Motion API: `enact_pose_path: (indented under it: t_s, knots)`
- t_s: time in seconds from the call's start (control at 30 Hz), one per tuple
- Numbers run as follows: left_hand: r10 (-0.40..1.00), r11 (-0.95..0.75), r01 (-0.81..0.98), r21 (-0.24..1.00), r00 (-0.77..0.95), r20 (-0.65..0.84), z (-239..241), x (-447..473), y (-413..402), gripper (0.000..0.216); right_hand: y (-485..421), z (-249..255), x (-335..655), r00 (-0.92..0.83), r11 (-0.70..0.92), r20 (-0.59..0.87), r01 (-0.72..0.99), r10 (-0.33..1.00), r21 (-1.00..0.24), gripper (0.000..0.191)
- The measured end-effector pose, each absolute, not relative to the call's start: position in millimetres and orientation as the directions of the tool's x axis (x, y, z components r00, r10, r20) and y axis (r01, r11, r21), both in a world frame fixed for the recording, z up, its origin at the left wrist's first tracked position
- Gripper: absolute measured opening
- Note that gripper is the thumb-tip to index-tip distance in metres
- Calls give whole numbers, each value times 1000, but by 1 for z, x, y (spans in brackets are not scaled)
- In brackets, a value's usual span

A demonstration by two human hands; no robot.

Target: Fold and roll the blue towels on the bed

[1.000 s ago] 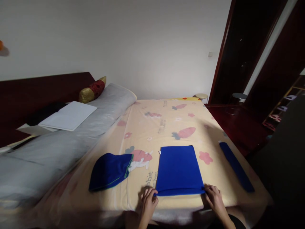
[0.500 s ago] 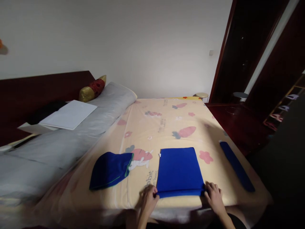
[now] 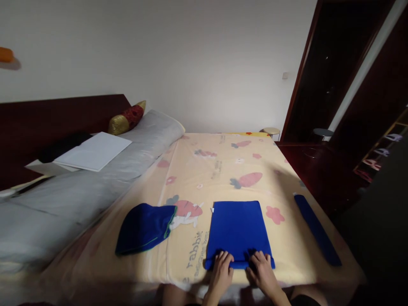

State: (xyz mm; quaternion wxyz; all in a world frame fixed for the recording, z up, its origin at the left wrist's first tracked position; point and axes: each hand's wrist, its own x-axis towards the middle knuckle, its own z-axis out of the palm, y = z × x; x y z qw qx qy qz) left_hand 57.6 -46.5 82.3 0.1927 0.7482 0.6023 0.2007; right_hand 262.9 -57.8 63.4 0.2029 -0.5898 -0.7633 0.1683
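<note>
A blue folded cloth (image 3: pixel 237 227) lies flat on the bed in front of me, with a narrow fold along its near edge and a small white tag at its left side. My left hand (image 3: pixel 222 268) rests on the left part of that fold, fingers curled over it. On the right part, my right hand (image 3: pixel 262 269) grips the same fold with bent fingers. To the left lies a dark blue cap-shaped cloth piece (image 3: pixel 143 229) edged in green. A long, narrow blue folded strip (image 3: pixel 316 229) lies near the bed's right edge.
The bed sheet (image 3: pixel 219 182) has carrot, flower and rabbit prints. Grey bedding (image 3: pixel 111 187) runs along the left, bearing a white flat board (image 3: pixel 95 151) and a red-and-gold cushion (image 3: pixel 127 119). Two stools stand beyond the bed, near a dark door (image 3: pixel 338 72).
Both hands have moved inward from the cloth's near corners onto its folded edge. The view has shifted slightly.
</note>
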Motion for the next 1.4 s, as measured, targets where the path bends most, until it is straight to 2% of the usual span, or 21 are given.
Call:
enact_pose_path:
  t_s: [0.23,0.43,0.53,0.63,0.73,0.77,0.83,0.93,1.0,1.17,1.23,1.3,1.4]
  knots:
    - [961,-272,854,443,223,162,66,22,-57,26,-65,61,285,-187,233,139,818,972,-526,22]
    - [977,-213,871,443,186,104,67,21,-46,20,-64,65,288,-228,250,113,769,967,-588,22]
    - [971,-230,878,420,181,154,65,22,-41,17,-60,54,294,-157,216,155,819,975,-532,25]
    - [960,-187,935,302,109,257,54,32,-42,23,-57,43,289,-13,126,266,903,964,-412,29]
    - [948,-90,974,207,20,316,42,55,-47,31,-57,41,263,-55,179,307,902,950,-392,41]
    - [945,-119,972,203,48,322,39,64,-48,35,-56,42,252,-119,235,288,880,950,-413,43]
    - [922,-279,936,215,199,331,36,74,-50,44,-57,46,233,-245,328,231,820,942,-469,44]
    - [865,-462,861,211,386,320,38,64,-49,50,-59,47,233,-305,346,166,782,938,-518,49]
    - [890,-408,892,194,342,302,39,41,-49,55,-62,42,255,-257,292,141,800,956,-524,52]
    - [939,-76,983,166,15,342,41,-8,-50,51,-72,24,312,-89,137,121,867,989,-480,54]
    - [930,-42,984,171,-24,366,44,-7,-49,48,-73,24,308,-25,82,129,888,991,-452,57]
    - [919,-100,977,191,17,395,47,7,-47,47,-71,29,289,-45,100,132,887,990,-451,55]
    - [886,-331,920,212,225,406,53,37,-47,47,-67,42,253,-258,287,128,824,958,-488,50]
